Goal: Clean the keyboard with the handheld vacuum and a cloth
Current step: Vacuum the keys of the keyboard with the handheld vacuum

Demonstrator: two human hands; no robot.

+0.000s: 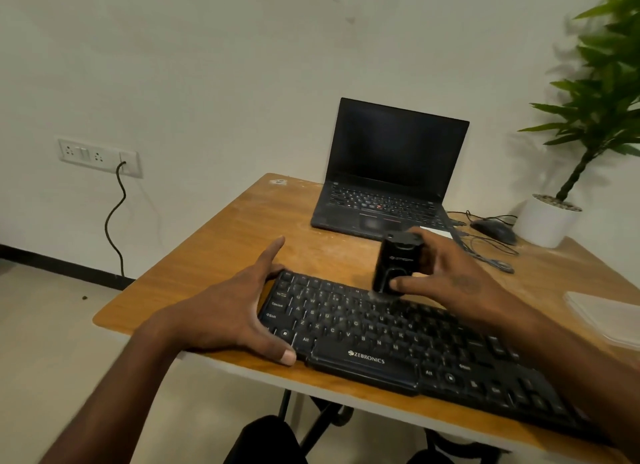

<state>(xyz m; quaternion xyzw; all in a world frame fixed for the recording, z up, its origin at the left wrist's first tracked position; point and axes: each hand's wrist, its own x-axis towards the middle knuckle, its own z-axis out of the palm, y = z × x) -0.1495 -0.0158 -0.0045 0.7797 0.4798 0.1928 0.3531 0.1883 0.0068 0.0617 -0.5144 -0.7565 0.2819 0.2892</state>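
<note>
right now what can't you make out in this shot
Head view, the only one:
- Handheld vacuum: blurred, its far side covered by the right hand, so its nozzle's contact with the keyboard is unclear.
- Keyboard's right end: hidden under the right forearm.
- Pale flat item: cut off by the right edge; possibly the cloth.
- Potted plant: blurred, cropped.

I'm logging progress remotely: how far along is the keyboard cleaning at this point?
Done: nothing can be confirmed as finished. In hand: the right hand holds the handheld vacuum upright over the upper key rows of the keyboard, while the left hand steadies its left end. Left: the rest of the vacuuming and the cloth wipe; a pale folded item at the table's right edge may be the cloth, untouched.
</note>
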